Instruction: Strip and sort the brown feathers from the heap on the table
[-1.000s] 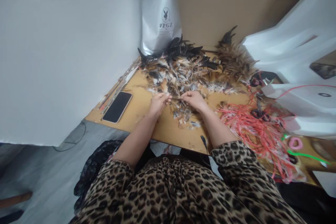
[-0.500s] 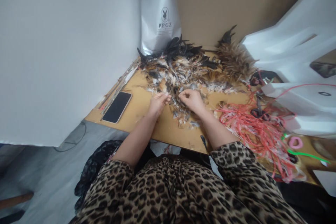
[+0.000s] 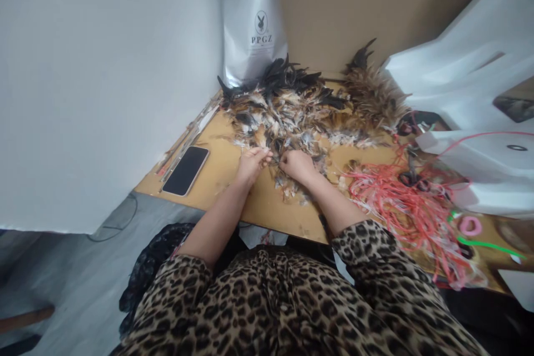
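Note:
My left hand [image 3: 253, 163] is closed in a pinch at the near edge of a feather pile [image 3: 287, 108]. A brown feather [image 3: 260, 137] stands just above its fingertips; whether they hold it I cannot tell. Close by on the right, my right hand [image 3: 299, 166] is also pinched, knuckles up, its fingertips a short gap from the left ones. Anything between its fingers is too small or hidden. The pile mixes white, brown and black feathers, with black tips at the back. Small loose feathers [image 3: 287, 186] lie below and beside my right hand.
A phone [image 3: 186, 171] lies at the left on the table [image 3: 267, 217]. Red strings [image 3: 400, 200] are heaped at the right, with dark-handled scissors [image 3: 411, 175] on them. Brown feathers [image 3: 375, 92] stand behind. A silver bag [image 3: 254, 28] leans at the back; a white sewing machine [image 3: 479, 172] stands right.
My right hand has moved a little left and down, closer to my left hand, and turned more knuckles-up. My left hand has stayed almost in place.

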{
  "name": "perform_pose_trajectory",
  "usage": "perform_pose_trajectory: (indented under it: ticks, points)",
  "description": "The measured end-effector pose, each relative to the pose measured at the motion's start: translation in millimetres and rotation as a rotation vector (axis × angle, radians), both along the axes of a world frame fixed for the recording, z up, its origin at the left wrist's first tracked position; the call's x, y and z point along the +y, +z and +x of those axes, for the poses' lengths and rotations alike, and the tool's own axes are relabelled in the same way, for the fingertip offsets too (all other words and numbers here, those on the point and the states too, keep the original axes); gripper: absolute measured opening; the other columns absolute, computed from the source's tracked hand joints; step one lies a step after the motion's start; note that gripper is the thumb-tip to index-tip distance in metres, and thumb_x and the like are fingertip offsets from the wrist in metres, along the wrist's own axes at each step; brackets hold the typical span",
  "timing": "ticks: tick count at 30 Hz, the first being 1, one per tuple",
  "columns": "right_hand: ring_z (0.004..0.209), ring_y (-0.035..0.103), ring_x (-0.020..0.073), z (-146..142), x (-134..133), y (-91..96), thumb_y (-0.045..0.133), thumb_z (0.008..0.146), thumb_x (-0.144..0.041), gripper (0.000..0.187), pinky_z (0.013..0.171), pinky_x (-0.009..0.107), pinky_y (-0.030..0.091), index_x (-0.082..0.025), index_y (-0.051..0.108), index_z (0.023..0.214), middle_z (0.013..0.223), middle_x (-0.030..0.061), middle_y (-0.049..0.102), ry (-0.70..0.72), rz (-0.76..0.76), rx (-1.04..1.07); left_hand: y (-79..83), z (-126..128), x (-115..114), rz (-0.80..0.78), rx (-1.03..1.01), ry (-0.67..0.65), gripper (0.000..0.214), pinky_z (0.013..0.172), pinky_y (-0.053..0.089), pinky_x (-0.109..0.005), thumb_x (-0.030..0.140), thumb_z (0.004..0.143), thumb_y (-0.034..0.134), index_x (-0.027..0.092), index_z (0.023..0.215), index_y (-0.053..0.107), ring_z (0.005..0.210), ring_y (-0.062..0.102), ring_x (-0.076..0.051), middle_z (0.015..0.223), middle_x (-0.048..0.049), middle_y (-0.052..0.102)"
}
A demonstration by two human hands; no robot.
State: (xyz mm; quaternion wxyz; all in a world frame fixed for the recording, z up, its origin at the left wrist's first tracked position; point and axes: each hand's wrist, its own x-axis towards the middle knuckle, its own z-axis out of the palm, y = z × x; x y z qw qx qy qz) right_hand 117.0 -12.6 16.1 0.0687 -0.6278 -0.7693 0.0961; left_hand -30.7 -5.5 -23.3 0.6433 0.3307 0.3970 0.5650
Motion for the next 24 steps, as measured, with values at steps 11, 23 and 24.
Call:
perform_pose_trajectory:
  ticks: [11, 23, 24]
  points:
    - [0.036, 0.035, 0.0058, 19.4, 10.0, -14.5, 0.057, 0.065, -0.033, 0.020, 0.039, 0.019, 0.026, -0.015, 0.062, 0.073, 0.044, -0.0052, 0.048, -0.090, -0.225, 0.947, 1.7, 0.4, -0.4, -0.012, 0.006, -0.017, 0.023, 0.048, 0.035, -0.015, 0.029, 0.061, 0.072, 0.011, 0.071, 0.060, 0.054, 0.054, -0.004, 0.071, -0.0032, 0.065]
    - [0.034, 0.021, 0.0028, 12.3, 6.4, -7.7, 0.069, 0.057, -0.040, 0.029, 0.037, 0.019, 0.011, -0.017, 0.057, 0.069, 0.037, -0.0099, 0.033, -0.131, -0.351, 1.448, 5.2, 1.3, -4.9, -0.099, -0.079, -0.205, 0.010, 0.050, 0.041, -0.014, 0.016, 0.070, 0.065, 0.010, 0.078, 0.061, 0.063, 0.062, -0.007, 0.085, -0.0090, 0.069]
    - [0.034, 0.022, 0.0028, 11.3, 6.1, -8.5, 0.069, 0.057, -0.040, 0.029, 0.037, 0.019, 0.012, -0.017, 0.057, 0.069, 0.037, -0.0096, 0.034, -0.133, -0.332, 1.443, 5.1, 1.4, -5.0, -0.107, -0.086, -0.220, 0.009, 0.050, 0.042, -0.014, 0.015, 0.071, 0.064, 0.010, 0.078, 0.061, 0.063, 0.062, -0.007, 0.085, -0.0091, 0.069]
